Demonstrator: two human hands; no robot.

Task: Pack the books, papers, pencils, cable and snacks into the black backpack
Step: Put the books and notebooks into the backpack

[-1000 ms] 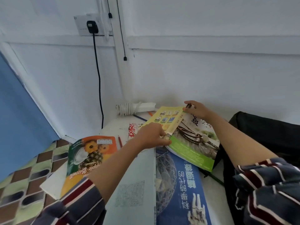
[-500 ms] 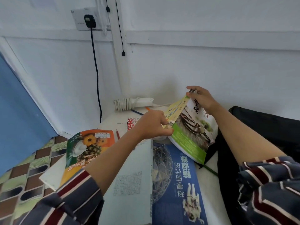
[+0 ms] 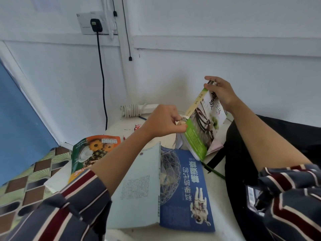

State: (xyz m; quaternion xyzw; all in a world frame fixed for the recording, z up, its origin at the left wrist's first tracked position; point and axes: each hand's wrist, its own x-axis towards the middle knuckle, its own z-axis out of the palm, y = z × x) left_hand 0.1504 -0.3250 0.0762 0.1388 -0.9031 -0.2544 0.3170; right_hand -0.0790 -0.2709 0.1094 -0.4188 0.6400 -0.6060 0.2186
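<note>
Both hands have tipped the green-and-white paperback book upright, pinching its corners; blue book, snack packet remain outside black backpack.

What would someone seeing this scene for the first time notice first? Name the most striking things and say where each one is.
Both hands lift a green-and-white book tilted above the table's centre: the left hand pinches its lower corner, the right hand grips its top. Below them a blue book lies flat on the white table, with a pineapple snack packet to the left. The black backpack sits at the right edge.
</note>
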